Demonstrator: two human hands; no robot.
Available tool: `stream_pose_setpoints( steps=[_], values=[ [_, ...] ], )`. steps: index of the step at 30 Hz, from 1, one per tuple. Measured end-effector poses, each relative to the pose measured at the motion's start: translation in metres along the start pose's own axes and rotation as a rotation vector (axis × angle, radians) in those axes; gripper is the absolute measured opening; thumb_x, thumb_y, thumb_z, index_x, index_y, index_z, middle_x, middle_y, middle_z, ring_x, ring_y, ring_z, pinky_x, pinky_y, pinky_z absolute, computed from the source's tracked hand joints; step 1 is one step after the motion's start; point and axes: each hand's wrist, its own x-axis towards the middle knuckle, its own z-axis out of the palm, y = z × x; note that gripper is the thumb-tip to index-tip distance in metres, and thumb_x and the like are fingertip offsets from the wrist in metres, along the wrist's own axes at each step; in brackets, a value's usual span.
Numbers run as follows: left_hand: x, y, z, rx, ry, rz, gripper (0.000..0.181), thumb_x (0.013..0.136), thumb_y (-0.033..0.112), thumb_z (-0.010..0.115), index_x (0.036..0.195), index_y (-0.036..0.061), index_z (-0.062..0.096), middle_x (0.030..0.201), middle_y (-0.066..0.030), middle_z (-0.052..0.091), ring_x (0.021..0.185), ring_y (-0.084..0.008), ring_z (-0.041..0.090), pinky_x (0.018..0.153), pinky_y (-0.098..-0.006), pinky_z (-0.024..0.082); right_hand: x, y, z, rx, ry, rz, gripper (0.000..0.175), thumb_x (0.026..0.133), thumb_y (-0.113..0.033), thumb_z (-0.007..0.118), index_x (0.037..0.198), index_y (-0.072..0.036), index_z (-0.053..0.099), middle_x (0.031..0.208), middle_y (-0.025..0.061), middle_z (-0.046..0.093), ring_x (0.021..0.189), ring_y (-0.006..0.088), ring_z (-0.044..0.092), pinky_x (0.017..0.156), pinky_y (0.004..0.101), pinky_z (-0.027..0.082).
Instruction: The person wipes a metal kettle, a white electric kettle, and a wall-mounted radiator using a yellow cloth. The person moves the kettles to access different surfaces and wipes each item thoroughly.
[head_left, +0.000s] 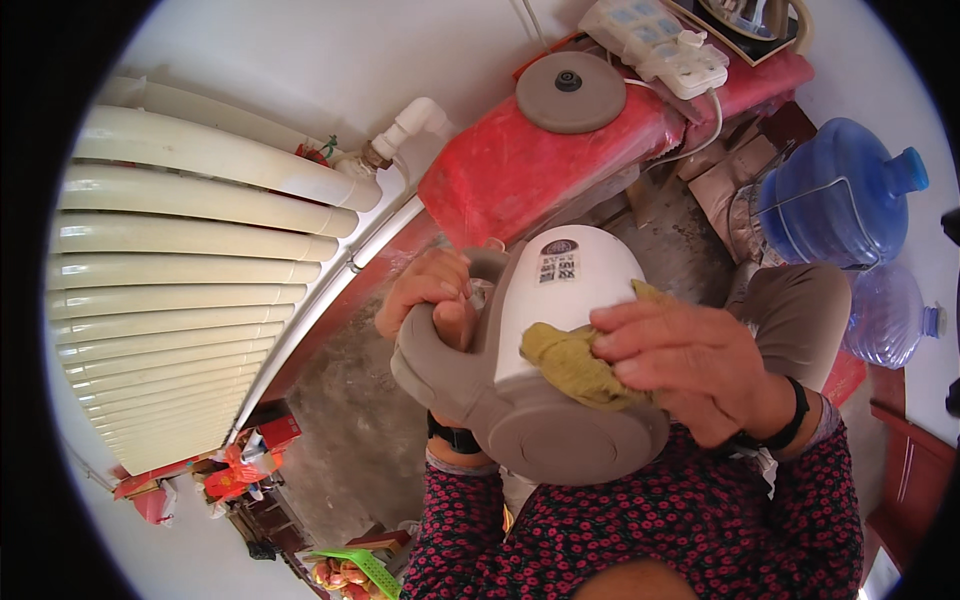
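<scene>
A white and taupe electric kettle is held tilted before my chest, its round taupe end towards me. My left hand grips the kettle's looped taupe handle. In my right hand is a bunched yellow-green cloth, pressed against the kettle's side where the white body meets the taupe part. My right palm and fingers hide part of the cloth. A label with a printed code is on the white wall. The kettle's round power base lies on a red-covered surface beyond it.
A white power strip with a cord is beside the power base. A blue water-cooler bottle rests in a wire frame at right, near a clear plastic bottle. A cream radiator lines the left wall. A green basket sits at lower left.
</scene>
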Motion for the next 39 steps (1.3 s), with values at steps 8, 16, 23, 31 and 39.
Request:
stream_pose_setpoints(
  steps=[8, 16, 23, 31, 39],
  values=[
    [-0.005, 0.010, 0.010, -0.165, -0.072, -0.064, 0.036, 0.078, 0.032, 0.075, 0.076, 0.0024, 0.055, 0.061, -0.0055, 0.051, 0.056, -0.0176, 0.049, 0.059, -0.0330, 0.044, -0.015, 0.115, -0.001, -0.048, -0.005, 0.501, 0.017, 0.082, -0.003, 0.053, 0.094, 0.002, 0.065, 0.094, 0.0105, 0.061, 0.087, 0.0214, 0.058, 0.079, 0.0296, 0.045],
    [-0.004, 0.013, 0.007, -0.290, -0.023, -0.108, 0.035, 0.078, 0.029, 0.076, 0.073, 0.0023, 0.054, 0.061, -0.0050, 0.050, 0.056, -0.0179, 0.048, 0.057, -0.0331, 0.043, -0.003, 0.105, -0.007, -0.208, -0.082, 0.433, 0.014, 0.082, -0.003, 0.055, 0.091, 0.000, 0.065, 0.087, 0.0129, 0.060, 0.080, 0.0237, 0.059, 0.071, 0.0315, 0.046],
    [-0.008, 0.018, 0.014, -0.261, -0.116, -0.197, 0.035, 0.086, 0.034, 0.065, 0.078, 0.0036, 0.051, 0.062, -0.0049, 0.047, 0.058, -0.0162, 0.043, 0.066, -0.0348, 0.041, 0.033, 0.022, 0.002, 0.152, -0.221, 0.382, 0.012, 0.078, -0.004, 0.059, 0.087, -0.001, 0.065, 0.086, 0.0103, 0.062, 0.079, 0.0238, 0.060, 0.072, 0.0309, 0.046],
    [-0.009, 0.018, -0.008, -0.117, 0.038, -0.148, 0.038, 0.079, 0.032, 0.073, 0.070, 0.0018, 0.052, 0.061, -0.0068, 0.050, 0.057, -0.0201, 0.048, 0.057, -0.0331, 0.042, 0.054, 0.111, -0.002, -0.084, -0.073, 0.733, 0.017, 0.079, -0.009, 0.059, 0.092, 0.000, 0.065, 0.081, 0.0094, 0.064, 0.068, 0.0147, 0.059, 0.062, 0.0307, 0.047],
    [-0.025, 0.013, -0.053, -0.044, 0.219, -0.084, 0.040, 0.084, 0.037, 0.068, 0.075, 0.0020, 0.051, 0.060, -0.0052, 0.047, 0.054, -0.0164, 0.043, 0.057, -0.0332, 0.039, 0.116, 0.216, 0.031, -0.356, 0.235, 0.485, 0.031, 0.083, -0.019, 0.059, 0.106, 0.003, 0.060, 0.102, 0.0166, 0.063, 0.096, 0.0286, 0.059, 0.084, 0.0381, 0.046]
  ],
)
